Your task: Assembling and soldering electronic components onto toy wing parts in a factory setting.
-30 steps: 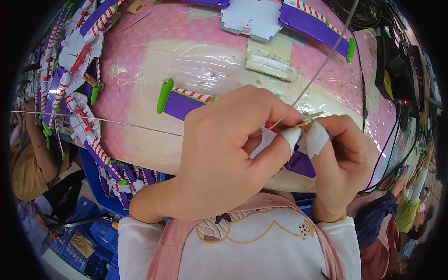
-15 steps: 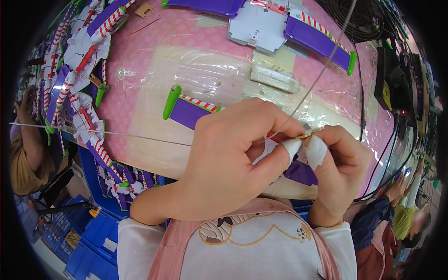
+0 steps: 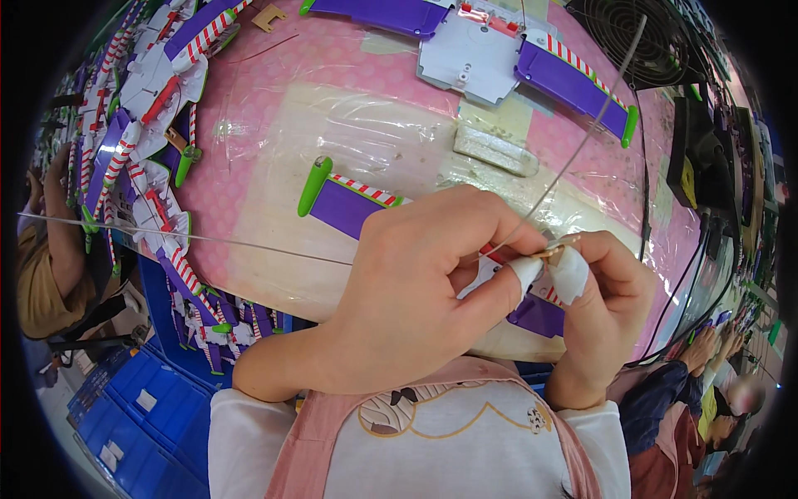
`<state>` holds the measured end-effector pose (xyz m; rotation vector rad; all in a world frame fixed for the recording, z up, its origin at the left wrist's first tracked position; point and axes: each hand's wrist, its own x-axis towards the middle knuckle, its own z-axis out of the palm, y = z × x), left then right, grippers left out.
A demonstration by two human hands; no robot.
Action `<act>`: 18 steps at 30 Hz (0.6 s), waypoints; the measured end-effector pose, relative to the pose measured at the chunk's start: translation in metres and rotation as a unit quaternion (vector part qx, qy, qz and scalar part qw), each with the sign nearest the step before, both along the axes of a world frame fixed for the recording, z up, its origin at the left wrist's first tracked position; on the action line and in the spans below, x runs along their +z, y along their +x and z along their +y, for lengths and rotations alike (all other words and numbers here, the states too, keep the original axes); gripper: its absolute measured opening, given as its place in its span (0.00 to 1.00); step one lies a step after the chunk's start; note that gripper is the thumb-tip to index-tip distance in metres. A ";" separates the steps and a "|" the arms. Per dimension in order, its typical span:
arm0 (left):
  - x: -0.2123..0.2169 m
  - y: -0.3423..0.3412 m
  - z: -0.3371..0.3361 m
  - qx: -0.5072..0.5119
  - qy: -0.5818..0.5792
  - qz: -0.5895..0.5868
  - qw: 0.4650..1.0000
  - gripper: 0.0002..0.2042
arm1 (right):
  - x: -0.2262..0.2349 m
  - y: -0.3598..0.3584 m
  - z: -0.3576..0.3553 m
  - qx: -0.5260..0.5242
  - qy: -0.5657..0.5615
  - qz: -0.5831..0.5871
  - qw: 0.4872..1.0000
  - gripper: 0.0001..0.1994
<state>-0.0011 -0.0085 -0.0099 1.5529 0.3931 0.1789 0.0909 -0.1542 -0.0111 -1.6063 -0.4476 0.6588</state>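
My left hand (image 3: 416, 291) and my right hand (image 3: 598, 308) meet above a purple toy wing (image 3: 353, 204) with a green tip and red-white stripes, which lies on the pink table (image 3: 274, 108). Both thumbs wear white tape. Between the fingertips I pinch a small brass-coloured part (image 3: 559, 247). A thin wire (image 3: 582, 141) runs up and right from it. Most of the toy wing's middle is hidden under my hands.
A finished purple and white wing toy (image 3: 499, 50) lies at the table's far edge. Several more wing toys (image 3: 141, 125) are heaped at the left. A grey block (image 3: 495, 150) sits mid-table. A black fan (image 3: 640, 33) stands far right. Other people sit at the left and lower right.
My hands have stayed closed together on the small part. The view has shifted, so the table and the toys sit a little lower and to the right in the picture.
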 end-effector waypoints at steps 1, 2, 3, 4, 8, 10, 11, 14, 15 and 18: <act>0.000 0.000 0.000 0.003 0.000 -0.002 1.000 0.09 | -0.001 -0.001 0.000 0.001 -0.007 -0.031 0.999 0.04; 0.000 -0.001 -0.001 0.006 0.000 -0.003 1.000 0.09 | 0.000 -0.001 0.000 -0.001 -0.011 -0.032 0.999 0.05; 0.000 -0.001 -0.001 0.004 0.004 -0.003 1.000 0.09 | 0.000 -0.002 0.000 -0.004 -0.016 -0.033 0.999 0.05; -0.001 -0.001 -0.001 0.002 0.009 -0.002 1.000 0.09 | 0.000 -0.002 0.000 -0.007 -0.020 -0.034 0.999 0.05; 0.001 -0.002 0.000 -0.004 0.012 0.000 1.000 0.10 | 0.000 -0.002 0.000 -0.013 -0.030 -0.034 0.999 0.05; 0.000 -0.002 -0.001 -0.002 0.008 0.001 1.000 0.11 | 0.000 -0.003 -0.001 -0.016 -0.032 -0.028 0.999 0.05; 0.000 -0.002 -0.001 -0.001 0.006 0.002 1.000 0.11 | 0.001 -0.004 0.000 -0.019 -0.035 -0.032 0.999 0.05; -0.002 -0.002 -0.001 -0.004 0.018 -0.008 1.000 0.11 | 0.002 -0.005 0.001 -0.026 -0.044 -0.037 0.998 0.04; -0.001 -0.002 -0.001 -0.004 0.017 -0.006 1.000 0.11 | 0.001 -0.005 0.001 -0.028 -0.046 -0.035 0.998 0.04; -0.001 -0.002 -0.001 -0.007 0.017 -0.005 1.000 0.11 | 0.000 -0.005 0.000 -0.028 -0.041 -0.020 0.999 0.04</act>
